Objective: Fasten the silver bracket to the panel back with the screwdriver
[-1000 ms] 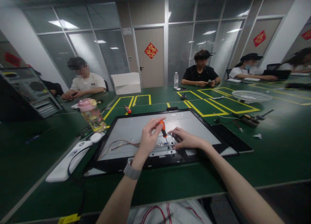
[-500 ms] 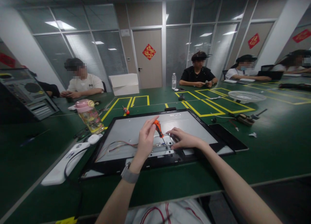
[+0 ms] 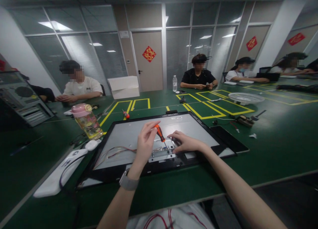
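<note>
A flat display panel (image 3: 131, 133) with a black frame and grey metal back lies on the table in front of me. My left hand (image 3: 146, 141), with a watch on its wrist, is closed on the orange and black handle of a screwdriver (image 3: 160, 133). The tool leans, its tip down at a metal bracket (image 3: 161, 155) near the panel's front edge. My right hand (image 3: 186, 142) rests on the panel to the right of the tip, fingers bent around the bracket's right end; whether they pinch anything is hidden. Thin wires (image 3: 121, 150) run left from the bracket.
To the left stand a pink-lidded bottle (image 3: 86, 121), a white power strip (image 3: 59, 172) and a computer case (image 3: 23, 98). A black slab (image 3: 230, 139) lies at the panel's right. Beyond are a white round tray (image 3: 245, 98), a water bottle (image 3: 175, 84) and several seated people.
The whole view has shifted slightly, so the scene sits a little further left. My left hand stays on the screwdriver, and my right hand keeps its place by the bracket.
</note>
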The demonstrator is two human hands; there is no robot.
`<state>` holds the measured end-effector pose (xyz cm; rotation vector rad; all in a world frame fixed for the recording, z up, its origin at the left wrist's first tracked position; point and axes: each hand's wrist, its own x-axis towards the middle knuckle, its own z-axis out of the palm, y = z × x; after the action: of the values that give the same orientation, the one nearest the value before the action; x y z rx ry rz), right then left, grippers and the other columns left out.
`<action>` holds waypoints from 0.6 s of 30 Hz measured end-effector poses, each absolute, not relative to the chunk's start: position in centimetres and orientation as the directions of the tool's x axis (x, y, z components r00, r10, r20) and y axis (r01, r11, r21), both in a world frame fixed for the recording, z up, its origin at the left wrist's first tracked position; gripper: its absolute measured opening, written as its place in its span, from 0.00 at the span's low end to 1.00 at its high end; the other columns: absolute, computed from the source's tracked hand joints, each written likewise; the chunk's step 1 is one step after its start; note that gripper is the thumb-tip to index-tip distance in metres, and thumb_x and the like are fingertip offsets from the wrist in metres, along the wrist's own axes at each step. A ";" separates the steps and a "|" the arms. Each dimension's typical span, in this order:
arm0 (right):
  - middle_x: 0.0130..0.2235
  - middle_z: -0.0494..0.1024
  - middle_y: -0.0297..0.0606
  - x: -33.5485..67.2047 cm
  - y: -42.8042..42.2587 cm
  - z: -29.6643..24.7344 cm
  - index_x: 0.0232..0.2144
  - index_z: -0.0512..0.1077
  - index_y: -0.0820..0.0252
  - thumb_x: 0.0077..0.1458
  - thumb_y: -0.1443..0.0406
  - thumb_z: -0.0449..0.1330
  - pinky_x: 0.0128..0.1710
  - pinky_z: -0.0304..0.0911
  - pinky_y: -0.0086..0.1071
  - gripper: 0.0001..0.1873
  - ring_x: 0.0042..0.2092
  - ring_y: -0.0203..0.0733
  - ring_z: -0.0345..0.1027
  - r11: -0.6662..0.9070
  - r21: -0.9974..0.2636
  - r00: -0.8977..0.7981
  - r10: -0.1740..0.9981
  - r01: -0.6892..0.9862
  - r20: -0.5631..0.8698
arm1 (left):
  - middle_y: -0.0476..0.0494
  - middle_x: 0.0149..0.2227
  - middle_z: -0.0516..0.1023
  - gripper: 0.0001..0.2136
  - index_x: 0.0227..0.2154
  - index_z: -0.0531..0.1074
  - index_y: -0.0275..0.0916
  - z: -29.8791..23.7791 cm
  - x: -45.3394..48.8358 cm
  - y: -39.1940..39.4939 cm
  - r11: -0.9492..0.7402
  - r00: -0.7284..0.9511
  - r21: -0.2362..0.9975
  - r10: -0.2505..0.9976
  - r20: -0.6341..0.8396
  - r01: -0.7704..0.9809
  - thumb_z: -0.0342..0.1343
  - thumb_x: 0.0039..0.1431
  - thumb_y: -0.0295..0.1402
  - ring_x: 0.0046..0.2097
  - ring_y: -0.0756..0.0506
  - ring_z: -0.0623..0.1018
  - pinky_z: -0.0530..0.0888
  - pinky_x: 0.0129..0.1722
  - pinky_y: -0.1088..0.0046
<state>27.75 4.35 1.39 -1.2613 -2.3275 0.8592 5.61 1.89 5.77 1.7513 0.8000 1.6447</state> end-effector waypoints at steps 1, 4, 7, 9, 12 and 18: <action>0.52 0.63 0.41 27.7 4.3 1.4 0.58 0.64 0.56 0.45 0.60 0.70 0.56 0.57 0.40 0.38 0.53 0.49 0.60 0.415 -0.660 -0.537 0.843 0.626 0.021 | 0.42 0.42 0.76 0.11 0.41 0.78 0.39 5.8 5.6 1.9 -0.632 0.059 0.774 0.774 0.630 0.021 0.55 0.59 0.35 0.45 0.45 0.76 0.72 0.46 0.70; 0.51 0.64 0.40 27.7 4.2 1.5 0.58 0.64 0.54 0.44 0.59 0.70 0.55 0.58 0.40 0.38 0.52 0.49 0.61 0.409 -0.658 -0.529 0.848 0.632 0.019 | 0.41 0.43 0.77 0.12 0.43 0.77 0.38 5.8 5.8 1.8 -0.598 0.092 0.801 0.797 0.596 -0.011 0.53 0.61 0.35 0.45 0.45 0.76 0.71 0.48 0.69; 0.50 0.64 0.40 27.7 4.1 1.6 0.58 0.63 0.54 0.45 0.59 0.70 0.53 0.60 0.39 0.38 0.50 0.48 0.62 0.404 -0.655 -0.527 0.850 0.638 0.012 | 0.43 0.39 0.76 0.09 0.38 0.77 0.38 5.7 5.8 1.8 -0.590 0.071 0.807 0.805 0.589 -0.004 0.57 0.57 0.35 0.37 0.48 0.77 0.73 0.40 0.72; 0.50 0.64 0.40 27.7 4.1 1.7 0.58 0.63 0.54 0.45 0.59 0.69 0.53 0.60 0.39 0.38 0.49 0.47 0.62 0.400 -0.656 -0.525 0.851 0.640 0.007 | 0.43 0.40 0.76 0.09 0.38 0.77 0.38 5.7 5.8 1.9 -0.604 0.060 0.797 0.796 0.602 0.010 0.57 0.58 0.35 0.39 0.47 0.77 0.73 0.42 0.71; 0.49 0.64 0.40 27.7 4.1 1.6 0.58 0.63 0.55 0.45 0.59 0.69 0.53 0.60 0.38 0.38 0.49 0.47 0.62 0.397 -0.655 -0.520 0.854 0.643 0.007 | 0.41 0.43 0.78 0.11 0.40 0.77 0.38 5.8 5.6 1.9 -0.598 0.087 0.802 0.798 0.596 -0.013 0.52 0.61 0.35 0.46 0.44 0.77 0.71 0.49 0.68; 0.51 0.63 0.40 27.8 4.4 1.3 0.57 0.63 0.53 0.44 0.59 0.70 0.54 0.59 0.39 0.38 0.52 0.48 0.61 0.402 -0.653 -0.525 0.851 0.642 0.008 | 0.42 0.39 0.78 0.10 0.39 0.79 0.39 5.9 5.5 1.9 -0.594 0.085 0.805 0.802 0.592 -0.004 0.55 0.59 0.35 0.42 0.45 0.77 0.72 0.44 0.70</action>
<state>27.78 4.38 1.29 -1.2924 -2.3238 0.8579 5.52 1.89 5.92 1.7149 0.7925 1.5790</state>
